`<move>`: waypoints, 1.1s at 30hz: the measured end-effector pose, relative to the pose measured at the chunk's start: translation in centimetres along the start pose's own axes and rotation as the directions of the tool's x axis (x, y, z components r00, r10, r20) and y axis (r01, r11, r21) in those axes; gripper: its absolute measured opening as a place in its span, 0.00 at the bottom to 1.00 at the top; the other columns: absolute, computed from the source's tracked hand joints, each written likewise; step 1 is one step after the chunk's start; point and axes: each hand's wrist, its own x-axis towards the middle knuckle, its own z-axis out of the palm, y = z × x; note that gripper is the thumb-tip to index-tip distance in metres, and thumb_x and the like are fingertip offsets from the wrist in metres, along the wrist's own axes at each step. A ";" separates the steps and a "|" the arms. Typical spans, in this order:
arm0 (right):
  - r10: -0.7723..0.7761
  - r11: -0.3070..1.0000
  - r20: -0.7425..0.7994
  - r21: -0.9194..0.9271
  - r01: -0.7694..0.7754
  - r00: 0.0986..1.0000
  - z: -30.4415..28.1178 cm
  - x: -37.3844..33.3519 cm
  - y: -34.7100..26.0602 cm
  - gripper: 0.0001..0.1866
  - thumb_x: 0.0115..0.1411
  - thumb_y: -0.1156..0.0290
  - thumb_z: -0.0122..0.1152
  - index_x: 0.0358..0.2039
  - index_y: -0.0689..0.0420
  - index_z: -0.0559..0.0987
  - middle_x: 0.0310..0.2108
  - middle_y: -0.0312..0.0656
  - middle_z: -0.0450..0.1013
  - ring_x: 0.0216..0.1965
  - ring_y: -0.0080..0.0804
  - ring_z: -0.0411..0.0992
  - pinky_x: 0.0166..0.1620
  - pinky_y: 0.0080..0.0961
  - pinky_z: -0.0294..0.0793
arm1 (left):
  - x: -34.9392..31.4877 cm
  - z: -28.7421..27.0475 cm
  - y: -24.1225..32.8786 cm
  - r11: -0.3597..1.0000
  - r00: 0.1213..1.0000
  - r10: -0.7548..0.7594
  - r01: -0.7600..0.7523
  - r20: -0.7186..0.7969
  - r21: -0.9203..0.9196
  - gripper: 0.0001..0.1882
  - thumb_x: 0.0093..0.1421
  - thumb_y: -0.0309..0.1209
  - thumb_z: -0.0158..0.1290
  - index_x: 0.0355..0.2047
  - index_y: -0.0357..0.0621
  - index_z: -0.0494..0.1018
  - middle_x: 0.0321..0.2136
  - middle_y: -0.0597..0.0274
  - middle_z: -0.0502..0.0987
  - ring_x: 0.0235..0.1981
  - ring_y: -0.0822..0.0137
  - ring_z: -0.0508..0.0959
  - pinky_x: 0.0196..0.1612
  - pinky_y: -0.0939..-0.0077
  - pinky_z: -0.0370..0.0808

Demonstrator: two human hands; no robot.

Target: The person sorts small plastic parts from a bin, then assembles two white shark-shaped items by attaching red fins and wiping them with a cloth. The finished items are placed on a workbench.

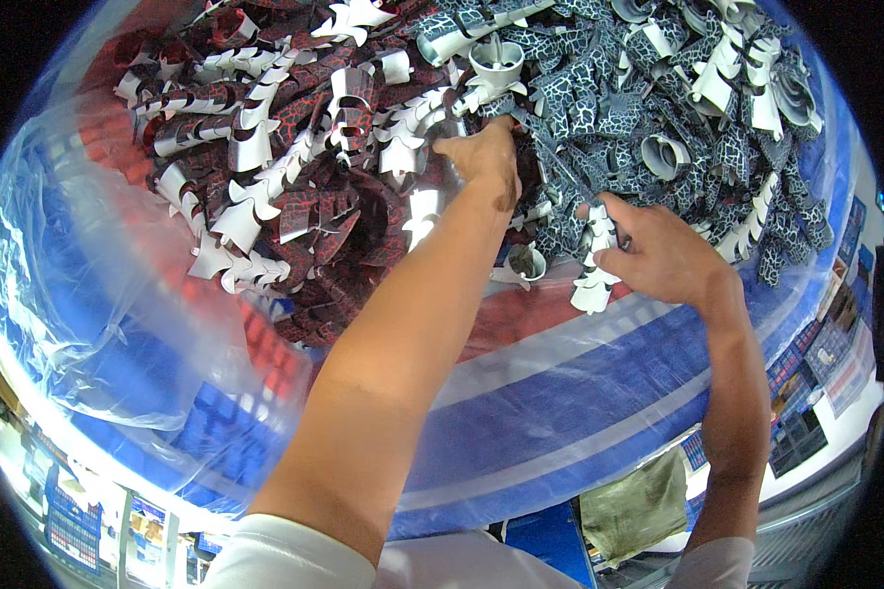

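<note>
Right now, your right hand has its grip pinched around a white segmented piece, left of the palm, long axis toward the striped sheet's near edge; your left hand (hold hidden, I cannot tell) reaches farther off, beside red-and-black pieces.

The left pile is covered in red crackle lines over black, while the right pile is done in pale, whitish crackle over a dark grey-blue. Pretty much plain white is shown on the jointed strip up front. The sheet is striped in blue, red and whitish grey. The rag is coloured dull olive.
</note>
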 end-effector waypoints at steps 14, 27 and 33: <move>-0.040 0.999 -0.111 0.003 0.040 0.993 0.2 -0.2 1.7 0.19 0.59 0.65 0.60 0.48 0.61 0.76 0.26 0.56 0.78 0.30 0.55 0.78 0.35 0.45 0.74 | -2.8 -6.7 2.7 0.928 0.935 0.179 -0.263 0.306 0.262 0.33 0.59 0.27 0.61 0.63 0.42 0.60 0.37 0.57 0.78 0.25 0.66 0.76 0.24 0.68 0.73; 0.013 0.996 -0.089 -0.082 -0.021 0.996 -0.5 -0.5 1.4 0.20 0.59 0.66 0.56 0.43 0.70 0.80 0.43 0.67 0.78 0.48 0.64 0.77 0.55 0.50 0.75 | -14.1 -19.5 18.3 -0.290 0.848 0.051 -0.493 0.528 0.820 0.35 0.53 0.38 0.57 0.64 0.49 0.71 0.55 0.40 0.79 0.58 0.46 0.78 0.63 0.57 0.73; 0.030 0.998 -0.093 -0.060 -0.036 0.995 -0.4 -0.4 1.6 0.17 0.59 0.67 0.56 0.41 0.69 0.81 0.42 0.67 0.79 0.48 0.63 0.77 0.55 0.50 0.76 | -16.1 -21.2 23.1 -0.842 0.804 -0.127 -0.397 0.581 0.365 0.24 0.53 0.33 0.59 0.52 0.44 0.78 0.45 0.39 0.81 0.52 0.45 0.80 0.61 0.54 0.74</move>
